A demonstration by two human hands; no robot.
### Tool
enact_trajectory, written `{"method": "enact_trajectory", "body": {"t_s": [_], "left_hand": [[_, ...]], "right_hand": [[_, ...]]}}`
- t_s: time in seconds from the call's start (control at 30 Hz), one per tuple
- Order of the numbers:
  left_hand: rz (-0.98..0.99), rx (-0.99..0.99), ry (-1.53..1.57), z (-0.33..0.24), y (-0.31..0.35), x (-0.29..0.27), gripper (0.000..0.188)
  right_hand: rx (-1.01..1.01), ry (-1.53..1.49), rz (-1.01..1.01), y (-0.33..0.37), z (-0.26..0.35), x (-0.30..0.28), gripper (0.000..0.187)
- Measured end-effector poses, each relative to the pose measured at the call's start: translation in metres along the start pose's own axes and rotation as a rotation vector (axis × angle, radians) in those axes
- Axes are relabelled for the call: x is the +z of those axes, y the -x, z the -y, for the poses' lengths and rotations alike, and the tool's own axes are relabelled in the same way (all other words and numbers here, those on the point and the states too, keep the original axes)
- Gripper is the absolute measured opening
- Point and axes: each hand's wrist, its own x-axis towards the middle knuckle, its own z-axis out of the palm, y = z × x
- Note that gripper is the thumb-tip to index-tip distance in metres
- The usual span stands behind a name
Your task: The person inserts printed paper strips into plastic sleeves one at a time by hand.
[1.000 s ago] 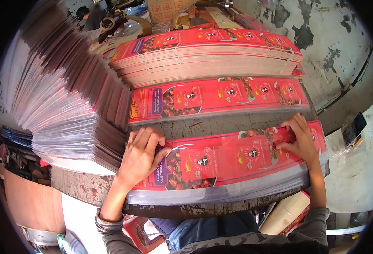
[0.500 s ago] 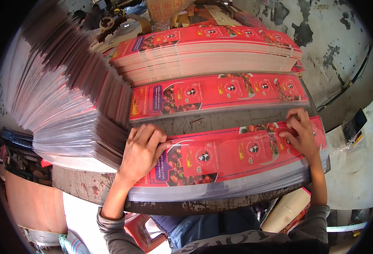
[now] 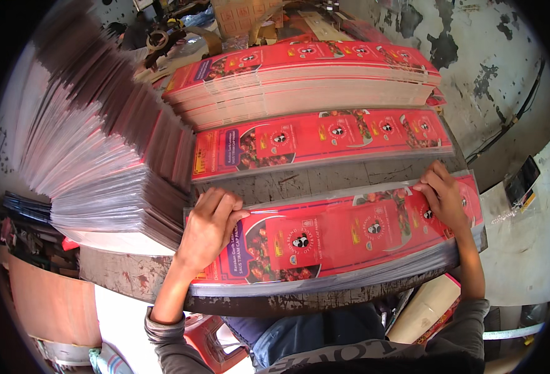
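A low stack of long red printed strips in clear plastic (image 3: 337, 234) lies across the near edge of the worn dark table. Clear film shows along the far edge of its top strip. My left hand (image 3: 207, 227) is closed at the strip's left end, thumb and index finger pinching its far edge. At the right end my right hand (image 3: 444, 198) is also closed, its fingertips pressed together on the same far edge. Just beyond lies a second red stack (image 3: 315, 144), flat and untouched by either hand.
A tall, leaning pile of plastic-edged strips (image 3: 100, 181) fans up at the left. Behind the middle stack stands a thick stack of red strips (image 3: 312, 87). A peeling wall (image 3: 468, 75) borders the right side. Below the table is a red stool (image 3: 209, 349).
The clear film edge has come out along the far side of the near stack's top strip. My right hand's fingers have drawn together, and my left hand has shifted very slightly.
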Motion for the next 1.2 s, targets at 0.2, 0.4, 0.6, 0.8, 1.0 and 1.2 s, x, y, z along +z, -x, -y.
{"method": "enact_trajectory", "body": {"t_s": [0.2, 0.4, 0.6, 0.8, 1.0, 1.2], "left_hand": [[-0.104, -0.024, 0.04, -0.002, -0.011, -0.012, 0.017], [-0.216, -0.08, -0.499, 0.017, -0.073, -0.024, 0.02], [0.2, -0.183, -0.383, 0.0, -0.057, 0.008, 0.055], [0.413, -0.288, -0.281, 0.003, -0.036, 0.024, 0.064], [0.372, -0.361, -0.44, 0.01, -0.031, 0.032, 0.061], [0.236, -0.318, -0.459, 0.015, -0.02, 0.036, 0.057]], "right_hand": [[-0.047, 0.041, -0.002, -0.027, -0.003, -0.017, 0.012], [-0.138, 0.088, -0.215, -0.109, -0.036, -0.014, 0.019], [-0.042, 0.12, 0.073, -0.091, -0.033, -0.003, 0.03], [0.128, 0.124, 0.489, -0.061, -0.039, -0.005, 0.039], [0.008, -0.015, 0.396, -0.082, -0.037, 0.006, 0.037], [-0.282, 0.057, -0.04, -0.194, -0.027, 0.021, 0.034]]}}
